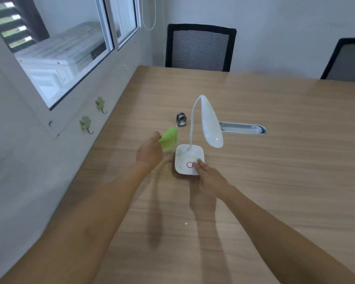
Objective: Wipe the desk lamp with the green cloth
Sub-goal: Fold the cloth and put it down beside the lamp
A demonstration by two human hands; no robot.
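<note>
**Left hand has the cloth, lamp not yet touched by it**

Left hand (150,153) is pinched shut on the green cloth (168,138), held just left of the desk lamp (210,125) and clear of it. My right hand (210,178) lies open, fingertips (199,163) pressing the lamp's base (188,159) to the surface (275,181). I judge wiping is about to start; next I bring the cloth right onto the lamp while keeping the base pinned.

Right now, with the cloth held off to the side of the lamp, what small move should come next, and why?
Probably bring the left hand with the green cloth rightward onto the desk lamp, starting at its base. The cloth hangs in the air just left of the base, not touching it, while the right hand already rests fingertips on the base's near corner, steadying it.
</note>
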